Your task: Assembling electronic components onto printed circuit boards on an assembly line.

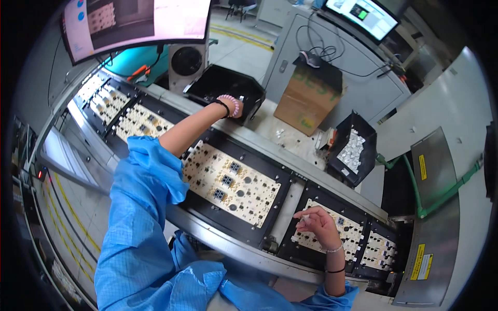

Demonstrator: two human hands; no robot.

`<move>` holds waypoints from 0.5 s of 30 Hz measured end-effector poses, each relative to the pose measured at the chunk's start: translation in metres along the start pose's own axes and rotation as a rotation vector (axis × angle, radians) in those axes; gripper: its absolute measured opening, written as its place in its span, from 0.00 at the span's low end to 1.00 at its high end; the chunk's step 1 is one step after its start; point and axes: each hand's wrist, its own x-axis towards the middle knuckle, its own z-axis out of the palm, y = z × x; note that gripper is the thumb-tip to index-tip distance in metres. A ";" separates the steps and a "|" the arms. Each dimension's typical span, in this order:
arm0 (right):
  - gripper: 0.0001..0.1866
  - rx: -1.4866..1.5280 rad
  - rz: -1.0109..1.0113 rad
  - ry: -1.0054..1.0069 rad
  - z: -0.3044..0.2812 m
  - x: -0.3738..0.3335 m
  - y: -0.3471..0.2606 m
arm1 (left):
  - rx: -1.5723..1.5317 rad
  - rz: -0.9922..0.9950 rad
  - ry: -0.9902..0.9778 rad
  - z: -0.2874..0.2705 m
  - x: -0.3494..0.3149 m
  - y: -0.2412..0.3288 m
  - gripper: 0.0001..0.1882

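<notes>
My left hand (237, 108) reaches over the near rim of a black bin (207, 85) on the far side of the line. Its fingers are mostly hidden inside, so what they touch does not show. My right hand (320, 227) hovers above a cream circuit board panel (353, 236) in a black carrier. Its fingers are curled, with a small whitish piece (306, 220) between thumb and fingers. Between my arms lies a larger cream circuit board panel (249, 181) bearing small black square parts (226, 180) and dark round spots.
A second black bin (353, 153) holds many small white pieces. Beside it stands a cardboard box (308, 98) with a mouse on top. A curved monitor (140, 23) hangs at upper left. Metal rails (280, 150) border the line, and a green pipe (446, 194) runs at right.
</notes>
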 end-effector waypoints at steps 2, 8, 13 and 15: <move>0.09 -0.047 0.021 0.005 -0.014 -0.009 0.006 | 0.465 -0.492 -0.206 -0.007 0.035 0.005 0.15; 0.08 -0.115 0.045 0.196 -0.020 -0.026 0.007 | -0.019 -0.089 -0.089 -0.112 -0.022 0.098 0.10; 0.10 -0.115 0.002 0.062 -0.037 -0.030 0.023 | -0.288 -0.020 0.191 -0.140 -0.076 0.084 0.09; 0.09 -0.040 -0.055 0.089 -0.041 -0.029 0.031 | -0.486 0.162 0.475 -0.156 -0.099 0.085 0.11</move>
